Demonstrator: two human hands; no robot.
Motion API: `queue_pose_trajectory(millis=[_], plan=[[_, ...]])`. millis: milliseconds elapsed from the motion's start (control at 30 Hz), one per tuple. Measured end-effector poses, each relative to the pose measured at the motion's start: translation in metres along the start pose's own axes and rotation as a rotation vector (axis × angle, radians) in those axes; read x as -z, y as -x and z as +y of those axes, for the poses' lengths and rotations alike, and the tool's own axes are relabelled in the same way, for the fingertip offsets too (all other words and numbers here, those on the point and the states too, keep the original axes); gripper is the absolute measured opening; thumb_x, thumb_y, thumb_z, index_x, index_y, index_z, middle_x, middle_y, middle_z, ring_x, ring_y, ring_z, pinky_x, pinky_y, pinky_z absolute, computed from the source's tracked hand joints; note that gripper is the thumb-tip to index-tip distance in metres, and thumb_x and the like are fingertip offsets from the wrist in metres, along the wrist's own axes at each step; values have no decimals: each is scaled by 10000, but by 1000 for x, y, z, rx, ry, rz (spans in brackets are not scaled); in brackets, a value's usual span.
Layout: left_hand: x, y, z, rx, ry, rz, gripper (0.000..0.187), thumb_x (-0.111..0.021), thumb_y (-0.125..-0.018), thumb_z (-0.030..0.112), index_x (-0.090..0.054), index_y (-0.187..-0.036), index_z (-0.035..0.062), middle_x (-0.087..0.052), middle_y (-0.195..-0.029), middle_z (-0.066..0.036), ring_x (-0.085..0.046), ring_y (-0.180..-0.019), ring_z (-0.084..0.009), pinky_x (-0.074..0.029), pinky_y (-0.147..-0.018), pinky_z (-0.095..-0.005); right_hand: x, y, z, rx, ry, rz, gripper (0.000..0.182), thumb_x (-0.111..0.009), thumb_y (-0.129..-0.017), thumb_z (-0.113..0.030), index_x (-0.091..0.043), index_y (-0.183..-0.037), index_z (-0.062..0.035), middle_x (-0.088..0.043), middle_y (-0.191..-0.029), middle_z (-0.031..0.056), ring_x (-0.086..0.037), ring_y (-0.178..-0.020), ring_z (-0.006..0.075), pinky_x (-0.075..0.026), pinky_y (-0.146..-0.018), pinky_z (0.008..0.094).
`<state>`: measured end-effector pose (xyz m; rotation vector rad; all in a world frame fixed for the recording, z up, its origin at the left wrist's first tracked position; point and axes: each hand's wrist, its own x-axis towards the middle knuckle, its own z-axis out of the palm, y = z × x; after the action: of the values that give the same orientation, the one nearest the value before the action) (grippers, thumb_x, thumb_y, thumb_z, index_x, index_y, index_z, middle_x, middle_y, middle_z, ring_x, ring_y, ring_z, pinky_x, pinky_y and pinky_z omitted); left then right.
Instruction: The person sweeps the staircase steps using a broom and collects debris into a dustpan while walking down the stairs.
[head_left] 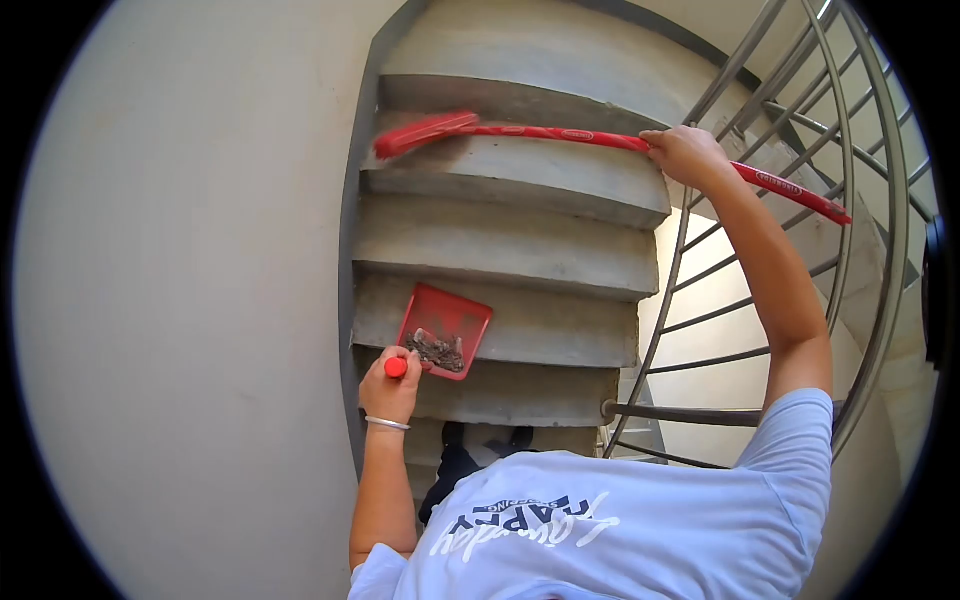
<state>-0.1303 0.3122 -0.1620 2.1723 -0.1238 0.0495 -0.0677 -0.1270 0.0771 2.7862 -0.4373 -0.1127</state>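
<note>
My right hand (688,156) is wrapped round the red handle of a broom (560,134), which stretches across the stairs to the left. Its bristled red head lies over an upper step near the left wall, slightly blurred. The handle's far end passes my forearm and overlaps the railing bars. Lower on the left, my left hand (391,388) grips the upright handle of a red dustpan (465,312), its round red end pointing up at me. Grey dirt and debris (436,349) lies gathered in the pan, which overlaps a lower step.
Concrete steps (500,235) rise ahead of me, with a plain wall (200,300) along the left. A metal railing (650,330) curves up the right side, close to my right arm. My dark-shod feet (455,436) show on a step below.
</note>
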Motion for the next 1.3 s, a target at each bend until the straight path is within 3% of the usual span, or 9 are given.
queue_pose_trajectory(millis=[300,433,500,533,700,800,900,1033,1300], plan=[[4,-7,8,67,-4,-118,223,-623,-822,317,-607,-826,94,-636,-763,-123,-607,-742,-329,-475,-668,-375,-81,-29,0,13,-82,14,371,-522,-887,-289,-561,-1256,-292,-652,-1081,63,-608,-1007,290,-489,-839,400],[5,-14,0,127,62,-245,231,-615,-832,315,-611,-834,84,-631,-716,-112,-625,-660,-277,-476,-624,-348,-33,23,8,-64,-82,-41,354,-501,-898,-282,-573,-1245,-285,-648,-1100,55,-611,-1009,275,-490,-837,395],[9,-15,6,331,180,-330,234,-601,-845,302,-616,-840,68,-598,-641,-78,-607,-543,-195,-471,-562,-316,-6,48,9,-75,20,-7,357,-487,-908,-270,-568,-1255,-271,-653,-1094,56,-616,-1002,254,-495,-827,387],[3,-14,-2,308,252,-241,231,-597,-849,284,-617,-839,54,-547,-587,-38,-554,-468,-123,-454,-495,-284,-2,51,14,-74,28,-28,365,-486,-909,-262,-561,-1266,-262,-657,-1084,61,-624,-987,239,-500,-815,384],[-5,-8,10,371,330,-146,221,-611,-848,271,-618,-824,52,-535,-587,-18,-544,-471,-110,-438,-448,-253,-60,36,16,-140,-20,-54,377,-486,-924,-283,-518,-1299,-307,-663,-1060,79,-630,-987,273,-504,-800,401],[-9,-6,14,404,362,-108,222,-612,-850,271,-619,-817,52,-542,-592,-19,-545,-472,-112,-436,-444,-251,-101,49,13,-61,-19,-65,384,-476,-922,-240,-503,-1303,-285,-666,-901,126,-641,-865,316,-484,-710,437],[-14,-13,15,418,382,-87,224,-605,-856,275,-619,-816,56,-557,-602,-23,-546,-473,-109,-429,-436,-249,-65,110,0,-75,-14,-180,360,-495,-908,-209,-530,-1265,-235,-663,-859,132,-649,-810,308,-487,-671,441],[-13,-22,11,380,296,-123,263,-596,-851,310,-620,-792,55,-579,-600,-39,-556,-474,-127,-446,-467,-279,-40,162,45,-42,-108,53,356,-504,-919,-288,-537,-1274,-284,-655,-833,130,-639,-788,313,-480,-673,436],[-16,-22,8,369,191,-82,309,-592,-836,366,-625,-781,64,-592,-597,-64,-579,-487,-173,-459,-523,-310,-132,107,13,-85,-31,14,387,-494,-918,-237,-472,-1304,-220,-644,-790,158,-635,-730,341,-477,-621,461]])
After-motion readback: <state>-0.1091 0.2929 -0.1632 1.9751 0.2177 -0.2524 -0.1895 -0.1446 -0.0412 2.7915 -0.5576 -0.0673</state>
